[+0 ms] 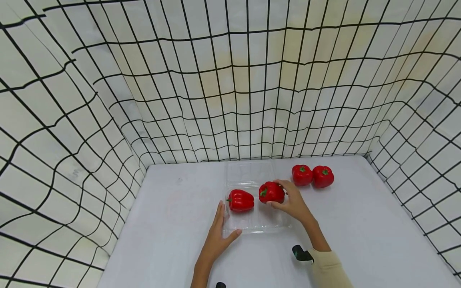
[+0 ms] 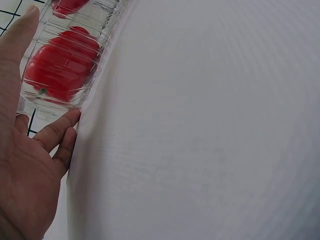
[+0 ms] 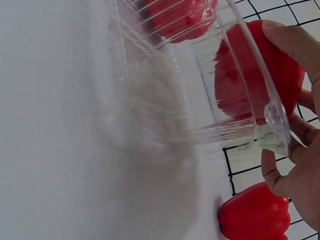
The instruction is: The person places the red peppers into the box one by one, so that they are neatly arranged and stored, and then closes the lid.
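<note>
A clear plastic clamshell box lies on the white table with its lid folded back. One red bell pepper lies on its side in the left part of the box. My right hand grips a second red bell pepper over the box's right part; in the right wrist view this pepper shows partly behind the box wall. Along the box's left side lies my left hand, fingers straight and thumb spread. The left wrist view shows its fingertips touching the box near a corner.
Two more red bell peppers, one beside the other, stand at the back right of the white table. Black netting over white sheeting rises behind and at both sides. A dark wrist device sits by the right sleeve.
</note>
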A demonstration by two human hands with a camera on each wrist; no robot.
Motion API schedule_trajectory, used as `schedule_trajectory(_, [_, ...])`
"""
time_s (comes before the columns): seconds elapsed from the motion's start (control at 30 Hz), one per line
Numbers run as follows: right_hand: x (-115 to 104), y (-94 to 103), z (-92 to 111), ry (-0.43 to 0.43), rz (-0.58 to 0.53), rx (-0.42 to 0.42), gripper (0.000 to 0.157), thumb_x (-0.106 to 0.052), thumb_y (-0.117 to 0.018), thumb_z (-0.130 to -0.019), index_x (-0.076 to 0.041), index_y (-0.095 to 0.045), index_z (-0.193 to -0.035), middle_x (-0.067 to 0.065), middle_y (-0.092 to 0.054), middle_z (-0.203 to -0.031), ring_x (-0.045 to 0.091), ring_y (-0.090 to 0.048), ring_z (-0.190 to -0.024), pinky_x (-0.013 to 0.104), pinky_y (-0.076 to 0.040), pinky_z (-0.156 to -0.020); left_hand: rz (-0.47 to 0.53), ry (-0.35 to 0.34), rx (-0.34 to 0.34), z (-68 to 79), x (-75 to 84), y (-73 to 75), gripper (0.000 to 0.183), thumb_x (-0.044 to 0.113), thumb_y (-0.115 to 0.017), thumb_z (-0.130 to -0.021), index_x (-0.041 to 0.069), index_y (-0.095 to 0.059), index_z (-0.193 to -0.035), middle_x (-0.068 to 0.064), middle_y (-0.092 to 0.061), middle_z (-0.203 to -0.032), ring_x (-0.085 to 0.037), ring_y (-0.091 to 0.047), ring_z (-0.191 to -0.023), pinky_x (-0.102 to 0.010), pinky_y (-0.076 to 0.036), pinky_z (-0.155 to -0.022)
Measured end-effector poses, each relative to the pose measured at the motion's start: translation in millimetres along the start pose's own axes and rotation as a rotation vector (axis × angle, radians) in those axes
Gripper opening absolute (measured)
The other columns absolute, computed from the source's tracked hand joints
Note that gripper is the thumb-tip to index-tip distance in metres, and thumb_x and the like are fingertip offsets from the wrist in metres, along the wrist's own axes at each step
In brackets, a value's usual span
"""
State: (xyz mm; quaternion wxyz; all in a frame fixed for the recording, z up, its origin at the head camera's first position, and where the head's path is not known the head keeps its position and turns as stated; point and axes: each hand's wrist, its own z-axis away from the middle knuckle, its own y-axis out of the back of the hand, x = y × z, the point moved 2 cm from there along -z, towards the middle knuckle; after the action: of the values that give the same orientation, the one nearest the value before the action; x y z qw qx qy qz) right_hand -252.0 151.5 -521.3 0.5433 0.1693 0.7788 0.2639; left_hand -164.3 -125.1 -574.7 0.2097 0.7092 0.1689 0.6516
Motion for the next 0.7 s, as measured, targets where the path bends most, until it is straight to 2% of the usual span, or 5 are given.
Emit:
schedule_trajectory(0.2, [3, -5.7, -2, 0.020, 0.122, -0.023, 0.075, -0.032, -0.088, -0.068, -0.014, -0.056, -0.134, 0.012, -0.055, -0.126, 0.032, -0.051, -0.121, 0.051, -0.058, -0.087, -0.013, 0.007, 0.004, 0.5, -1.3, 1.6, 0.100, 0.049, -0.073, -0.082, 0.024, -0.013, -0.158, 0.006, -0.008, -0.166, -0.025, -0.024, -0.150, -0.046, -0.035, -0.112])
schedule_trajectory(0.4, [2, -10.2, -4, 0.007, 0.263, -0.053, 0.079, -0.037, -0.088, -0.068, -0.017, -0.055, -0.137, 0.011, -0.055, -0.131, 0.032, -0.049, -0.124, 0.051, -0.058, -0.089, -0.007, -0.002, 0.005, -0.1, -2.0, 1.7, 0.099, 0.049, -0.073, -0.083, 0.024, -0.013, -0.158, 0.007, -0.008, -0.166, -0.025, -0.023, -0.150, -0.046, -0.035, -0.113])
schedule_trajectory(0.57, [1, -13.4, -4, 0.007, 0.319, -0.060, 0.079, -0.042, -0.086, -0.070, -0.015, -0.055, -0.138, 0.012, -0.055, -0.132, 0.032, -0.049, -0.124, 0.056, -0.051, -0.096, 0.005, 0.000, 0.006, -0.8, -1.0, 0.8, 0.099, 0.047, -0.073, -0.082, 0.024, -0.014, -0.158, 0.006, -0.008, -0.166, -0.025, -0.023, -0.150, -0.046, -0.035, -0.113])
schedule_trajectory(0.7, [1, -16.1, -3, 0.013, 0.353, -0.057, 0.080, -0.042, -0.086, -0.070, -0.014, -0.055, -0.138, 0.013, -0.055, -0.132, 0.031, -0.049, -0.123, 0.058, -0.048, -0.096, 0.005, -0.002, 0.009, -0.4, -0.7, -0.4, 0.099, 0.046, -0.074, -0.082, 0.024, -0.014, -0.158, 0.005, -0.009, -0.166, -0.026, -0.025, -0.149, -0.046, -0.036, -0.112])
